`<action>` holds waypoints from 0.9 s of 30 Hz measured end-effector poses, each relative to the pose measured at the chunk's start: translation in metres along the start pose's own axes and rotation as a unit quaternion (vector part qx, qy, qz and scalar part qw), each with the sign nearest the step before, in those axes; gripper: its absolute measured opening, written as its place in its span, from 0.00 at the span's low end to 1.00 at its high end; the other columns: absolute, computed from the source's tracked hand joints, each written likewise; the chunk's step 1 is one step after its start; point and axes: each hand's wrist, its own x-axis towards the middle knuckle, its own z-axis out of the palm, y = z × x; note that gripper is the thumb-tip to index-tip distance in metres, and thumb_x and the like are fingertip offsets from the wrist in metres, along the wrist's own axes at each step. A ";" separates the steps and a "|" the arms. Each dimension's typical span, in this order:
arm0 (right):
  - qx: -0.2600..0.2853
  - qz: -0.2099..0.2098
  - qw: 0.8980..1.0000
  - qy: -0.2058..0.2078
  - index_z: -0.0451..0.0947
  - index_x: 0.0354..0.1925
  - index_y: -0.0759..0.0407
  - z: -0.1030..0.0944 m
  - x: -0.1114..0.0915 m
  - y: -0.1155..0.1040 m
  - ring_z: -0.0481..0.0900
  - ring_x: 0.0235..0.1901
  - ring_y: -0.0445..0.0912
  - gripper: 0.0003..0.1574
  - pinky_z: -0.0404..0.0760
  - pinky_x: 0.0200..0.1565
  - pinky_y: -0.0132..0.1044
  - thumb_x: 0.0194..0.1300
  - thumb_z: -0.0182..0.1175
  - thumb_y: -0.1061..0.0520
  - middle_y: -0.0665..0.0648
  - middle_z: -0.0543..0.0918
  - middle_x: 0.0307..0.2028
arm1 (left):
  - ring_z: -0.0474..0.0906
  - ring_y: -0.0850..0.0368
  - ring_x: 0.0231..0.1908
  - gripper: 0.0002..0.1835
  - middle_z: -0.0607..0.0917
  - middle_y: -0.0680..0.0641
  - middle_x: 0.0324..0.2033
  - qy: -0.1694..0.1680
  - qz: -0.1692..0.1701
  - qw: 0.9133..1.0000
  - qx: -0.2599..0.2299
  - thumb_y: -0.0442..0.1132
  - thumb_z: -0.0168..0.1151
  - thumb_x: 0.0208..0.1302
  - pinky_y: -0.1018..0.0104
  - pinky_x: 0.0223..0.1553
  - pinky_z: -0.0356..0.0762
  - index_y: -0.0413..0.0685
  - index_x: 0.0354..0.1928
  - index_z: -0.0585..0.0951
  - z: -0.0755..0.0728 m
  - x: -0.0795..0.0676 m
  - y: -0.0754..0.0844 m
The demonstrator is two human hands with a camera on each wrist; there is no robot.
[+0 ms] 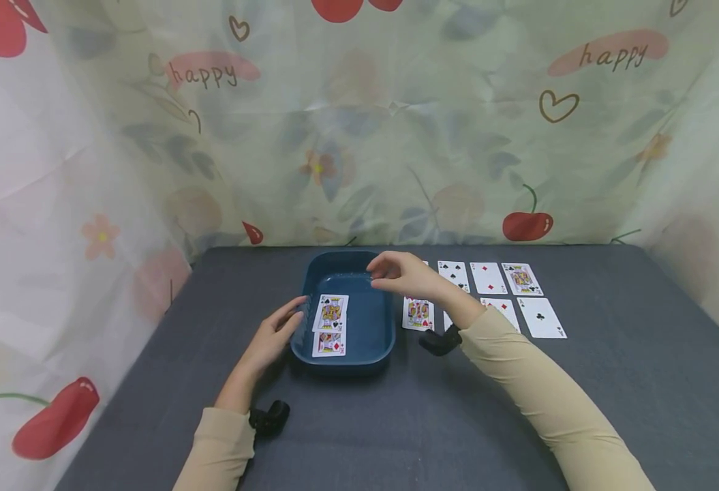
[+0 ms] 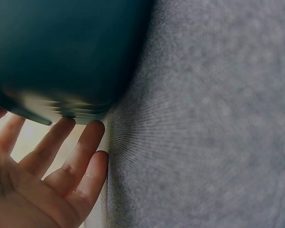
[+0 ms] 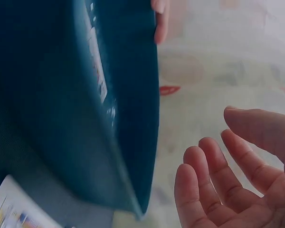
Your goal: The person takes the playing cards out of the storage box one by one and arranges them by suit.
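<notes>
A dark blue rectangular tray (image 1: 368, 341) stands on the table. Two face cards lie in its left half, overlapping: a black king (image 1: 331, 312) over a red diamond face card (image 1: 329, 346). My left hand (image 1: 270, 341) is at the tray's left side. In the left wrist view its loosely extended fingers (image 2: 85, 152) touch or nearly touch the tray wall. Over the tray's right rim hovers my right hand (image 1: 405, 274), fingers slightly bent. Nothing lies between its thumb and fingers (image 3: 218, 175) in the right wrist view.
Right of the tray, face-up cards lie in two rows, among them a red king (image 1: 418, 314), a black king (image 1: 522, 279) and a clubs card (image 1: 541, 318). My right forearm covers some. Black wrist straps (image 1: 269, 417) show on both arms. A printed curtain (image 1: 359, 136) hangs behind.
</notes>
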 end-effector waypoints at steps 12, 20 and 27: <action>0.013 -0.016 1.000 -0.008 0.75 0.49 0.65 0.033 0.041 -0.018 0.81 0.45 0.51 0.19 0.80 0.50 0.39 0.61 0.61 0.60 0.63 0.82 0.43 | 0.61 0.41 0.67 0.25 0.63 0.41 0.68 -0.004 0.002 1.000 -0.004 0.56 0.46 0.69 0.39 0.62 0.63 0.66 0.67 0.63 -0.002 0.001 0.000; -0.002 0.015 1.000 -0.006 0.75 0.50 0.65 0.053 0.063 -0.017 0.80 0.44 0.51 0.20 0.79 0.47 0.37 0.60 0.61 0.59 0.62 0.83 0.42 | 0.61 0.41 0.66 0.25 0.63 0.41 0.68 -0.005 0.005 1.000 -0.004 0.56 0.46 0.69 0.38 0.61 0.64 0.66 0.67 0.63 -0.001 0.001 -0.002; -0.021 0.071 0.997 -0.010 0.75 0.50 0.64 0.069 0.074 -0.009 0.79 0.44 0.51 0.21 0.78 0.42 0.33 0.59 0.63 0.59 0.62 0.82 0.43 | 0.60 0.41 0.67 0.25 0.63 0.41 0.68 -0.007 0.005 1.000 -0.009 0.55 0.46 0.69 0.39 0.62 0.63 0.66 0.67 0.63 -0.002 0.000 0.000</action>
